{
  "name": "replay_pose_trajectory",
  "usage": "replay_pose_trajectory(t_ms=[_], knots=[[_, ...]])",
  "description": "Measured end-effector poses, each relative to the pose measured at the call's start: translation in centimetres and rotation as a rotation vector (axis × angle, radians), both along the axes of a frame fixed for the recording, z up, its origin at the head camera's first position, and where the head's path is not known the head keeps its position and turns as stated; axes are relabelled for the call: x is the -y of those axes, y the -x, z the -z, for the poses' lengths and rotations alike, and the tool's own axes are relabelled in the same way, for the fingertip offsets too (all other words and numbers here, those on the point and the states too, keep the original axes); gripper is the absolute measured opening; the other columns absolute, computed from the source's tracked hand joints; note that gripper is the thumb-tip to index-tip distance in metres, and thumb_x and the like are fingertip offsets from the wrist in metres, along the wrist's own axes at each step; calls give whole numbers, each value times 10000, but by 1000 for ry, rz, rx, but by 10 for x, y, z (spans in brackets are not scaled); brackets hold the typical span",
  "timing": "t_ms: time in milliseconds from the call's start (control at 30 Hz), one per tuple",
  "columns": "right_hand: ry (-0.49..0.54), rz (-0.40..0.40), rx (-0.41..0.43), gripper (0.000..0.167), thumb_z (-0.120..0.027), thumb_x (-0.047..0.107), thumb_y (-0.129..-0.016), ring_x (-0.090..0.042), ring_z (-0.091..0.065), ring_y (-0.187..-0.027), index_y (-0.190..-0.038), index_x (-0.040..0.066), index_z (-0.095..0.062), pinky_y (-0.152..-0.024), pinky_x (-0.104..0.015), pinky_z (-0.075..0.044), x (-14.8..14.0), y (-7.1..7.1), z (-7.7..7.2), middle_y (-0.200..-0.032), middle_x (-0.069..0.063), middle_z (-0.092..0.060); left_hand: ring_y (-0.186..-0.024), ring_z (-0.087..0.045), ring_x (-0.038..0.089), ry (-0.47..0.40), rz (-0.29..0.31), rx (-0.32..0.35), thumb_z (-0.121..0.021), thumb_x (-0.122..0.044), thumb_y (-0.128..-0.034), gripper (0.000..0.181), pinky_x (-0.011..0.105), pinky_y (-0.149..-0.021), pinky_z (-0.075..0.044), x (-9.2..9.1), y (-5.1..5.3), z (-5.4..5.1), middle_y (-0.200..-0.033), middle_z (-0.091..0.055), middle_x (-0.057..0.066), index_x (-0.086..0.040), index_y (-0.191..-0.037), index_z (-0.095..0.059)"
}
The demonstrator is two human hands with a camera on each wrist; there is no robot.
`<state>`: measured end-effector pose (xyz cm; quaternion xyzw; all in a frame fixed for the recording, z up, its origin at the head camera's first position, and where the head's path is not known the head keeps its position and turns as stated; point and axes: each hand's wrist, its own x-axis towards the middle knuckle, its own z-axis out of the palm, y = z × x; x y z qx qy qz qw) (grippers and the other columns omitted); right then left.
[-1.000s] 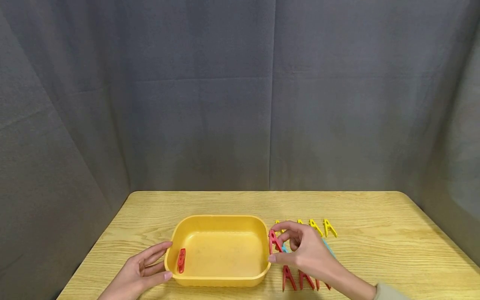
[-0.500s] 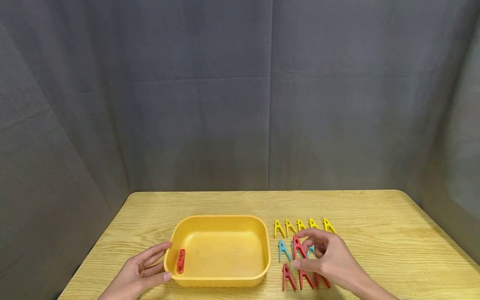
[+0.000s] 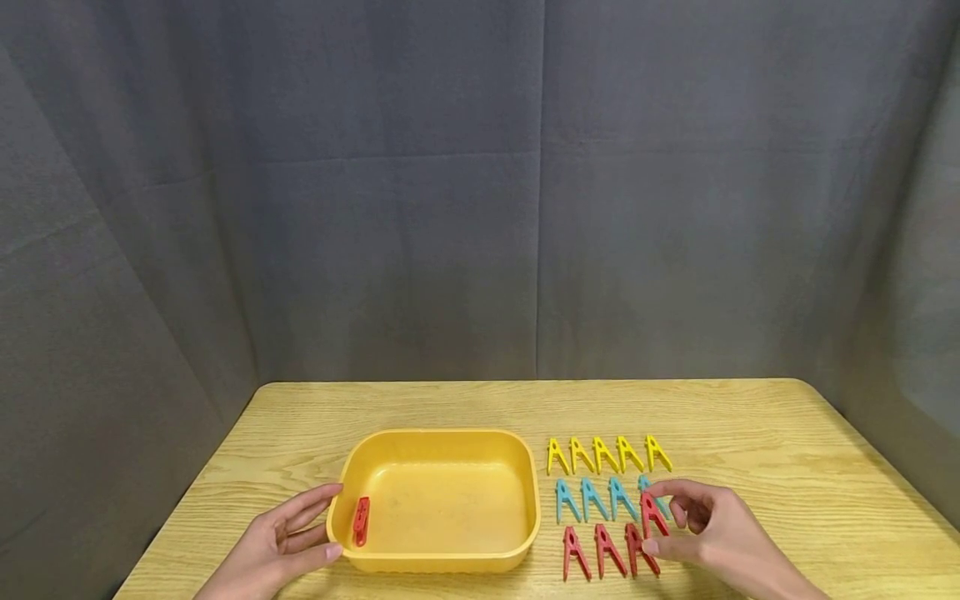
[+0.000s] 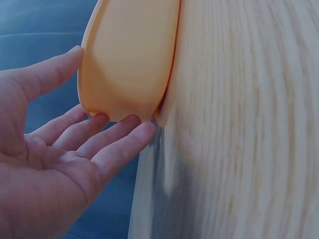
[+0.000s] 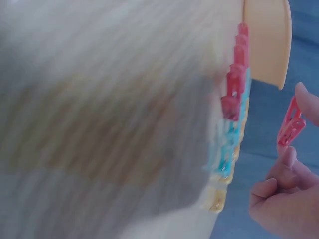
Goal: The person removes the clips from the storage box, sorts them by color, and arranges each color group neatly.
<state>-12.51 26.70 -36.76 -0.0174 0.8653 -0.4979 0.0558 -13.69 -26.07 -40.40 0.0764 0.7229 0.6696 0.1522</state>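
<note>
In the head view, my left hand [image 3: 273, 540] touches the left end of a yellow plastic tub [image 3: 450, 558] with loosely extended fingers and thumb. The left wrist view shows the fingertips of that hand [image 4: 75, 144] against the end wall of the tub [image 4: 129, 64]. A red clothespin [image 3: 361, 521] lies inside the tub near its left wall. My right hand [image 3: 712, 533] pinches another red clothespin [image 3: 653, 514] between thumb and index finger, above the right end of the red row. In the right wrist view the pinched clothespin [image 5: 290, 124] hangs clear of the table.
Right of the tub lie a row of yellow clothespins [image 3: 603, 453], a row of blue clothespins [image 3: 591, 498] and three red clothespins [image 3: 609, 551] on the wooden table [image 3: 712, 408]. Dark grey curtains [image 3: 420, 208] stand behind and at both sides.
My right hand has carried the pinched red clothespin rightward from the tub's right rim to the right end of the rows. The left hand stays at the tub.
</note>
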Motion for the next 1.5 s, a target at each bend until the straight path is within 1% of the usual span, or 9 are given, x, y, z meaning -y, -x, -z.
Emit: replay_pose_trajectory(t_ms=[100,233,433,567,667,767,967,1300,1500], knots=[[-33,-13,-3,577,-938,188,-793,-106,-420,-674,-1267,-25,-689,-561,-255,-334,-11,-2,6,-804,-24,-483,-1382,-496,491,-3,1,-10,-767,-70,-976,796,374,-985,-575,0,0,0,-1641,-287,334,116,-1591,-296],[-51,-49,1,576,-933,171,-800,-98,-425,-684,-1269,-50,-683,-555,-250,-330,-25,-4,13,-793,-13,-462,-1379,-500,492,10,-7,-25,-772,-61,-968,793,365,-980,-577,0,0,0,-1636,-297,336,123,-1583,-307],[-125,-47,94,617,-955,232,-782,-164,-428,-704,-1277,-37,-702,-561,-273,-298,-35,-2,20,-756,-16,-437,-1379,-498,494,12,-8,-25,-777,-59,-963,794,371,-975,-580,0,0,0,-1633,-301,338,123,-1581,-312],[-141,-61,116,632,-961,226,-774,-185,-445,-719,-1281,-48,-702,-568,-272,-301,-37,-1,24,-756,-21,-463,-1378,-496,498,10,-9,-32,-773,-52,-964,789,363,-973,-580,-1,0,0,-1631,-304,341,127,-1579,-313],[-161,-74,117,635,-960,219,-777,-196,-454,-731,-1286,-58,-699,-571,-275,-305,-37,1,25,-758,-26,-476,-1376,-496,504,14,-13,-31,-774,-53,-963,789,365,-972,-582,0,-1,-1,-1629,-308,341,128,-1578,-313],[-181,-70,121,634,-961,220,-776,-199,-457,-743,-1284,-57,-702,-577,-275,-306,-35,3,27,-760,-25,-482,-1374,-496,510,18,-13,-28,-772,-55,-964,789,368,-970,-583,0,-1,-1,-1629,-310,340,126,-1579,-312],[-178,-68,125,626,-957,177,-782,-201,-447,-750,-1283,-88,-693,-587,-274,-305,-33,5,28,-759,-18,-474,-1369,-507,503,9,-7,-21,-777,-63,-964,794,376,-968,-585,0,-1,-1,-1631,-309,336,123,-1580,-313],[-224,-63,127,613,-965,181,-764,-196,-445,-751,-1270,-53,-710,-592,-276,-296,-31,7,30,-761,-18,-467,-1353,-534,479,-8,5,-10,-775,-71,-969,807,383,-968,-585,0,0,-1,-1615,-340,339,130,-1584,-293],[-219,-90,108,616,-969,197,-761,-187,-438,-721,-1259,-54,-708,-580,-267,-296,-32,8,32,-745,-8,-461,-1355,-534,475,-16,6,-6,-773,-67,-970,806,386,-974,-583,0,0,-1,-1616,-338,337,130,-1585,-290]])
